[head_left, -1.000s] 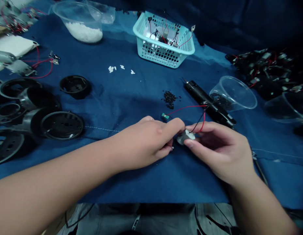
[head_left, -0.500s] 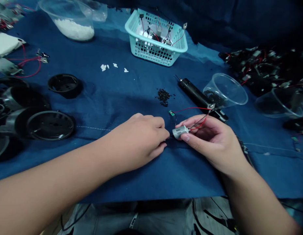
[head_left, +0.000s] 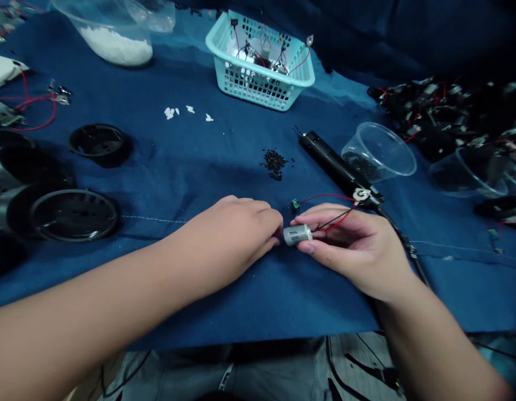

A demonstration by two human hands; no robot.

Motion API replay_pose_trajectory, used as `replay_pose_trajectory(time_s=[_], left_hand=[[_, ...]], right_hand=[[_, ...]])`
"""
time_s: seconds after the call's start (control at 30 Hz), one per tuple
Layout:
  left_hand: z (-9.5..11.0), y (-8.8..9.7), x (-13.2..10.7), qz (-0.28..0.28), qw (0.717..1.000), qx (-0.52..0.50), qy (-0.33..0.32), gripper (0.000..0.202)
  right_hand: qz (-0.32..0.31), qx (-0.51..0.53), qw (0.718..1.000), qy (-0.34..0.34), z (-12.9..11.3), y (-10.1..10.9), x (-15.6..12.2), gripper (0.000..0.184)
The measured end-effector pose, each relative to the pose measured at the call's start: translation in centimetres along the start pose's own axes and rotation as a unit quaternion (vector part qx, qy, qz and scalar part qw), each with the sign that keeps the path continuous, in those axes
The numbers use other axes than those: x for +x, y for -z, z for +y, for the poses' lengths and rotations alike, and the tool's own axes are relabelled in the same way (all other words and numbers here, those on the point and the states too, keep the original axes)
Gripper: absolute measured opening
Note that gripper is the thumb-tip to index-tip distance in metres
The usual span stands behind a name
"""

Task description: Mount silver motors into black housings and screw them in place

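Motor [head_left: 298, 234], slotted grey cylinder, in pinching right hand [head_left: 364, 256], left hand [head_left: 241, 234] curled, grip unclear.

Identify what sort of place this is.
Probably a small-parts assembly bench, maybe electrical: a wired gray cylinder in the right hand, what looks like a corded power screwdriver, and a light-blue basket holding wired parts.
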State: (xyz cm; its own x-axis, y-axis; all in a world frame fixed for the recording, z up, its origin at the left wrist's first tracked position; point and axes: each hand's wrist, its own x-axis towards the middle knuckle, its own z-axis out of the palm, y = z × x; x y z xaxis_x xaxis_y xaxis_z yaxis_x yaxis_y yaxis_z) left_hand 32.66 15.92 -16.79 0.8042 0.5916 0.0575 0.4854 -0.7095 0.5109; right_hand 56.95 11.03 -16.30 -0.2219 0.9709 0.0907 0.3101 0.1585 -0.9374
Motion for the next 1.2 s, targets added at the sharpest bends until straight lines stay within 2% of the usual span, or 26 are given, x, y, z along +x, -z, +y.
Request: replay_pose_trajectory(time_s=[0.1, 0.27, 0.57, 0.7, 0.93, 1.2], left_hand=[[-0.2, 0.0, -0.1, 0.014, 0.999, -0.041, 0.011, 0.008], [0.0, 0.2, 0.0, 0.028, 0.999, -0.041, 0.023, 0.007], [-0.2, 0.2, 0.3, -0.003, 1.000, -0.010, 0.006, 0.014], [-0.2, 0.1, 0.4, -0.006, 1.000, -0.004, -0.004, 0.013], [0.1, 0.5, 0.8, -0.037, 0.999, 0.005, 0.014, 0.014], [0.1, 0.9, 0.7, -0.055, 0.998, -0.005, 0.019, 0.017]], right_hand=[[0.005, -0.051, 0.998, 0.041, 0.2, -0.1, -0.2, 0.028], [0.007, -0.109, 0.993, 0.041, 0.7, -0.1, -0.1, 0.022], [0.005, -0.187, 0.974, 0.128, 0.0, -0.2, 0.1, 0.022], [-0.002, -0.202, 0.970, 0.135, -0.4, -0.3, 0.1, 0.024], [-0.015, -0.241, 0.959, 0.151, -1.2, -0.5, -0.1, 0.026], [-0.022, -0.290, 0.942, 0.170, -1.9, -0.7, 0.1, 0.015]])
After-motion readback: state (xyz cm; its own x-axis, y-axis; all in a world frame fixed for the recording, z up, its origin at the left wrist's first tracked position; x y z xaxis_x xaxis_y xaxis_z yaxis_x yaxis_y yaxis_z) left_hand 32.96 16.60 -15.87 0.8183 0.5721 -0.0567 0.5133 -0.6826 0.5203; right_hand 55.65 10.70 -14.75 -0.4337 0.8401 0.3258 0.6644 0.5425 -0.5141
